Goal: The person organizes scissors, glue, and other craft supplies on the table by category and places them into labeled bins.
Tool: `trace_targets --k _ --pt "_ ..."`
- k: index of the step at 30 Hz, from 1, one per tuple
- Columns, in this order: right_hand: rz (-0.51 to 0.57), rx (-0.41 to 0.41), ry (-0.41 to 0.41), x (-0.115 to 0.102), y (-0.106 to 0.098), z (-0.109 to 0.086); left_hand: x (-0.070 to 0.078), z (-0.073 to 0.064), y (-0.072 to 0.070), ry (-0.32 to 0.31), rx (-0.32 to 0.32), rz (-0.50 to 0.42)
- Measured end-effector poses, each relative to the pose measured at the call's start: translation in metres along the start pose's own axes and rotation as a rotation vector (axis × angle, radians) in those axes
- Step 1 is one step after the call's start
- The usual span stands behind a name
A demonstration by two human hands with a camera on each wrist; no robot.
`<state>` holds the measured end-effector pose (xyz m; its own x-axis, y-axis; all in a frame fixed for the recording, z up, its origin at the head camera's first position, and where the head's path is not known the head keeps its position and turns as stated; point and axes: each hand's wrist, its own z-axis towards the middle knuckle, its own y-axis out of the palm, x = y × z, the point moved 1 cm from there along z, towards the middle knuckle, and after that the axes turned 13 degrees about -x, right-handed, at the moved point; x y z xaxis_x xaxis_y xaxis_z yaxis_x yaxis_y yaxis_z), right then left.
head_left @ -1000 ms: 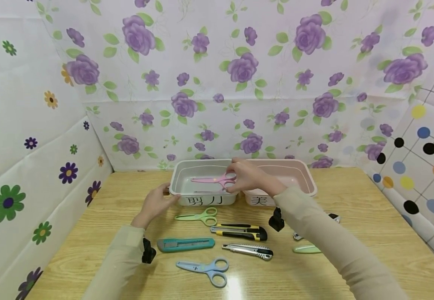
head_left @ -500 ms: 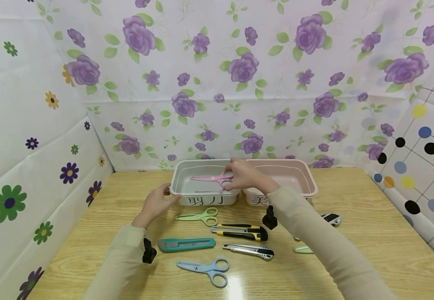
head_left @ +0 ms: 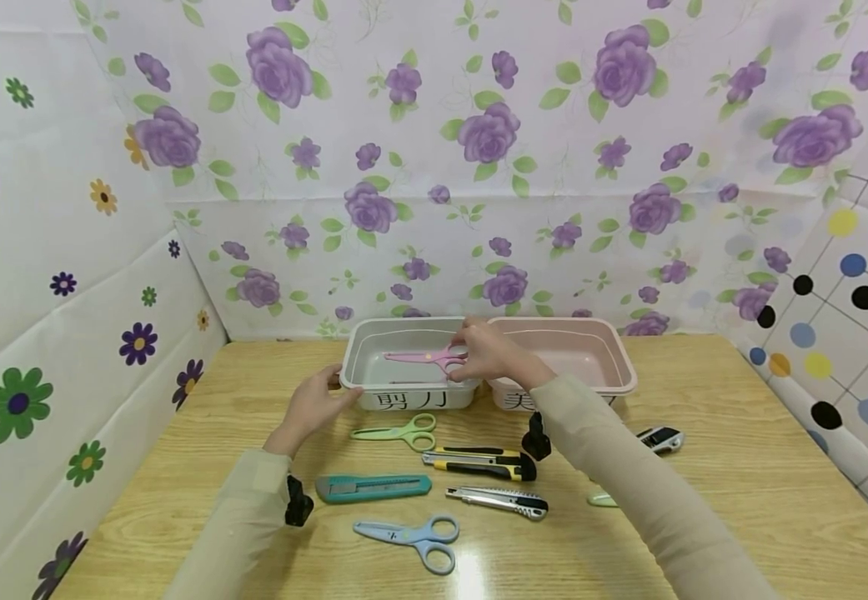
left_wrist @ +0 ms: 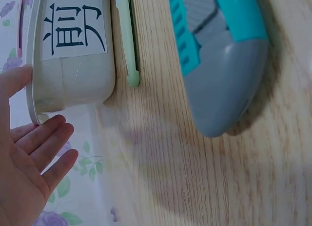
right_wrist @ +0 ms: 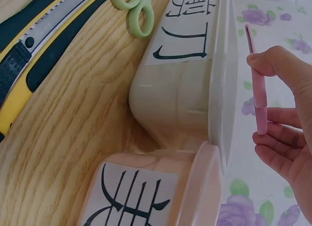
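Observation:
My right hand (head_left: 482, 352) pinches pink scissors (head_left: 422, 357) by the handle loops, holding them over the white bin (head_left: 403, 387). In the right wrist view, the scissors (right_wrist: 259, 92) show edge-on above the bin's rim, between thumb and fingers. My left hand (head_left: 317, 408) grips the bin's front left corner. In the left wrist view, the left hand (left_wrist: 34, 157) has its thumb on the rim and its fingers at the bin's side. A thin pink strip (head_left: 418, 382) shows just inside the bin's front wall. The front label carries black characters.
A labelled pink bin (head_left: 584, 367) stands right of the white one. Before them lie green scissors (head_left: 396, 432), a yellow-black utility knife (head_left: 479, 463), a teal one (head_left: 373, 488), a silver one (head_left: 497, 501) and blue scissors (head_left: 411, 535). My right sleeve partly covers another knife (head_left: 662, 439).
My right forearm has shifted left, uncovering more of the knife at the right. The pink scissors stay over the white bin, nearly unmoved. My left hand keeps its place.

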<state>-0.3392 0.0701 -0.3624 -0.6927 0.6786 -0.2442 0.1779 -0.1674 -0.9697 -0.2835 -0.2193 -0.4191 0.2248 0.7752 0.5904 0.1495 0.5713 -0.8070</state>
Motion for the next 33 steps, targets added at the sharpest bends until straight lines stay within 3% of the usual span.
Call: trace_targets --k 33 --pt "0.060 -0.005 -0.014 0.010 0.013 0.008 0.001 0.000 0.000 -0.006 -0.013 -0.033"
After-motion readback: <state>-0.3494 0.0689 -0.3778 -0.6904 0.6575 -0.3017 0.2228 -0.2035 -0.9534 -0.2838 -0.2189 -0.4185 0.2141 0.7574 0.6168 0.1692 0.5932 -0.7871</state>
